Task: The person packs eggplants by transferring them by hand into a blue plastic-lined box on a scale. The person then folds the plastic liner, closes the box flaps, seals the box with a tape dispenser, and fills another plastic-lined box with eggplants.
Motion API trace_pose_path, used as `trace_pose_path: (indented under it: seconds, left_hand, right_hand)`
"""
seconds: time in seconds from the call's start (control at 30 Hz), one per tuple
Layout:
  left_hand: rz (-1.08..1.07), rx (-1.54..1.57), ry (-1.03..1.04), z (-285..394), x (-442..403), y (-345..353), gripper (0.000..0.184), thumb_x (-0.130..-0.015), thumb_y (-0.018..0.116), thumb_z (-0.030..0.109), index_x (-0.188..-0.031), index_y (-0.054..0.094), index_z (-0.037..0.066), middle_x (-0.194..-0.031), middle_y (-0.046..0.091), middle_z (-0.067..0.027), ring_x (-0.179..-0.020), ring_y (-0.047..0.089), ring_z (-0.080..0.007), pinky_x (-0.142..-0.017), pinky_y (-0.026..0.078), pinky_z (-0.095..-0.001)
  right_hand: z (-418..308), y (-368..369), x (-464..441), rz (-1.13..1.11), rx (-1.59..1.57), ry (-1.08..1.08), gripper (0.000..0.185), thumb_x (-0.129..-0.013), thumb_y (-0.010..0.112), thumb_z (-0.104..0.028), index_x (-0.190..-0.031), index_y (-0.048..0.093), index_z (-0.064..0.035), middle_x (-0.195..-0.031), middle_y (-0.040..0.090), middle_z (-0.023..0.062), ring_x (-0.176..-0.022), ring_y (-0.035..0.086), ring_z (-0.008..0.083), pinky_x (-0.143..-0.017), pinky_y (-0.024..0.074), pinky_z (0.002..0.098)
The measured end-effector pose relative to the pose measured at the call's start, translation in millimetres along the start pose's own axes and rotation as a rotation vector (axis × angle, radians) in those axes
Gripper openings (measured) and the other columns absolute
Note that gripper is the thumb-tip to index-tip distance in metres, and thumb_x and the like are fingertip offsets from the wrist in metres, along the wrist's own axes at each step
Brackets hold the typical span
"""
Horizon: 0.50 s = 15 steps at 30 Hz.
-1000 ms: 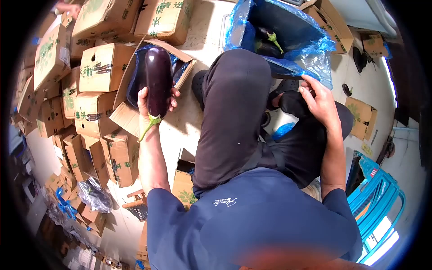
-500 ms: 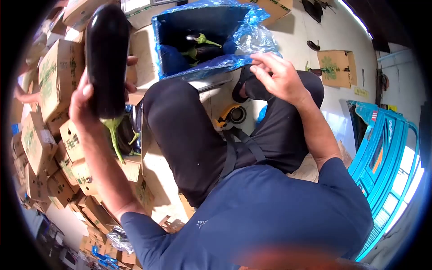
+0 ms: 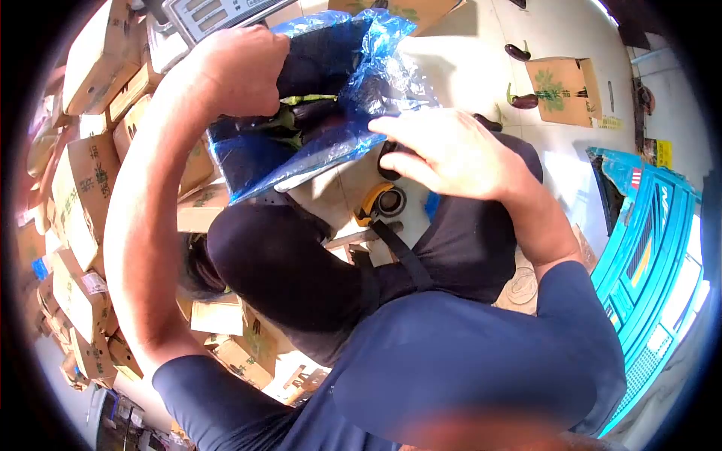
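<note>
A blue plastic liner (image 3: 301,167) lines the box in front of me, and purple eggplants (image 3: 320,113) with green stems lie inside. My left hand (image 3: 244,71) reaches over the box's left side, back of the hand up, fingers curled down. The eggplant it carried is mostly hidden beneath it, among dark shapes in the box. My right hand (image 3: 451,154) hovers at the near right edge of the liner, thumb and forefinger apart. Its forefinger tip meets the liner's edge in view; whether it touches cannot be told.
A scale display panel (image 3: 214,15) stands behind the box. Cardboard boxes (image 3: 83,195) are piled at left. At right lie loose eggplants (image 3: 523,100), a flattened carton (image 3: 560,90) and a turquoise metal frame (image 3: 647,248). A yellow tape dispenser (image 3: 374,201) sits between my legs.
My left hand has swung from the left over into the lined box, taking the raised eggplant out of sight. My right hand has moved slightly down and left. The view has shifted.
</note>
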<state>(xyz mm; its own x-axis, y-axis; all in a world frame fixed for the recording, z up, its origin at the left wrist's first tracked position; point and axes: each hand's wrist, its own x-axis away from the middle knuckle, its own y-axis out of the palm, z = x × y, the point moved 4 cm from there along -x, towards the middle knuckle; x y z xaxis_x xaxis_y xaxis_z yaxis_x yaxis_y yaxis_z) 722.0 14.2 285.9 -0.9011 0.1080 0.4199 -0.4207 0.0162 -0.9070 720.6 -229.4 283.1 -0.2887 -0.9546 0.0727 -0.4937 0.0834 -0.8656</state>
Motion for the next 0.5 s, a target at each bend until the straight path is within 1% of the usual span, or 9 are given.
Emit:
trace_pose_path:
  seconds: [0.07, 0.1, 0.2, 0.23, 0.33, 0.37, 0.43, 0.47, 0.5]
  left_hand:
    - [0.005, 0.078, 0.028, -1, -9, 5, 0.041, -0.07, 0.073, 0.017, -0.105, 0.063, -0.002, -0.105, 0.068, -0.0221, -0.102, 0.067, -0.0406, -0.09, 0.054, -0.0457]
    - [-0.056, 0.149, 0.002, 3, -6, -6, 0.05, -0.073, 0.074, 0.02, -0.117, 0.062, -0.001, -0.109, 0.069, -0.022, -0.104, 0.068, -0.0362, -0.091, 0.053, -0.0422]
    - [0.182, 0.786, 0.001, -4, 12, -11, 0.077, -0.077, 0.079, 0.029, -0.142, 0.051, 0.002, -0.113, 0.067, -0.0205, -0.103, 0.066, -0.0271, -0.092, 0.05, -0.0348]
    - [0.344, 0.934, -0.013, 4, 19, -11, 0.076, -0.08, 0.08, 0.034, -0.141, 0.052, -0.001, -0.113, 0.068, -0.0191, -0.101, 0.067, -0.0256, -0.09, 0.051, -0.0344]
    - [0.502, 1.492, -0.196, 22, 22, 10, 0.073, -0.086, 0.08, 0.038, -0.137, 0.053, -0.006, -0.111, 0.068, -0.0135, -0.098, 0.068, -0.0196, -0.088, 0.053, -0.0286]
    - [0.615, 1.674, -0.192, 28, 23, 16, 0.066, -0.089, 0.079, 0.03, -0.137, 0.052, -0.007, -0.108, 0.068, -0.0133, -0.097, 0.068, -0.0201, -0.091, 0.054, -0.0293]
    - [0.665, 2.128, -0.183, 22, 23, 35, 0.063, -0.093, 0.075, 0.024, -0.141, 0.047, -0.006, -0.116, 0.064, -0.0148, -0.105, 0.066, -0.0208, -0.094, 0.054, -0.0311]
    - [0.887, 1.953, 0.059, 27, 34, 34, 0.056, -0.1, 0.064, 0.02, -0.145, 0.043, -0.006, -0.132, 0.058, -0.019, -0.12, 0.06, -0.0231, -0.097, 0.053, -0.0321]
    - [0.906, 1.883, 0.106, 26, 47, 28, 0.054, -0.103, 0.055, 0.022, -0.147, 0.041, -0.007, -0.139, 0.053, -0.0198, -0.126, 0.056, -0.0247, -0.1, 0.052, -0.0351]
  right_hand:
    - [5, -10, -2, 0.097, -0.043, 0.038, 0.04, -0.095, 0.066, -0.03, -0.123, 0.064, -0.0023, -0.095, 0.071, 0.016, -0.09, 0.07, 0.0352, -0.08, 0.0565, 0.0437]
    - [6, -16, -1, 0.177, -0.042, 0.057, 0.042, -0.095, 0.067, -0.031, -0.124, 0.064, -0.0019, -0.095, 0.071, 0.016, -0.09, 0.07, 0.035, -0.08, 0.0567, 0.0434]
    - [15, -29, -4, 0.29, -0.277, 0.216, 0.044, -0.093, 0.071, -0.029, -0.125, 0.064, 0.0, -0.1, 0.073, 0.0171, -0.091, 0.072, 0.0304, -0.08, 0.0578, 0.0395]
    - [14, -28, -7, 0.342, -0.355, 0.232, 0.044, -0.092, 0.071, -0.028, -0.125, 0.064, 0.0001, -0.102, 0.073, 0.0174, -0.091, 0.072, 0.0291, -0.08, 0.058, 0.0386]
    - [7, -21, -36, 0.427, -0.61, 0.22, 0.05, -0.087, 0.077, -0.029, -0.122, 0.063, 0.0034, -0.108, 0.072, 0.0198, -0.091, 0.072, 0.0248, -0.082, 0.0569, 0.0356]
    - [-2, -24, -49, 0.415, -0.622, 0.173, 0.049, -0.086, 0.077, -0.029, -0.118, 0.063, 0.006, -0.107, 0.072, 0.0203, -0.091, 0.072, 0.0245, -0.083, 0.0567, 0.0357]
    - [-18, -30, -82, 0.396, -0.818, 0.156, 0.05, -0.084, 0.078, -0.019, -0.125, 0.059, 0.0028, -0.107, 0.069, 0.0174, -0.096, 0.068, 0.023, -0.086, 0.0542, 0.0341]
    - [-20, -32, -96, 0.385, -0.914, 0.147, 0.052, -0.083, 0.078, -0.013, -0.128, 0.056, 0.0012, -0.107, 0.068, 0.016, -0.098, 0.066, 0.0223, -0.088, 0.0529, 0.0333]
    - [-12, -29, -110, 0.33, -1.012, 0.066, 0.043, -0.082, 0.077, -0.01, -0.119, 0.061, 0.0037, -0.097, 0.069, 0.0113, -0.087, 0.067, 0.0186, -0.077, 0.0549, 0.0315]
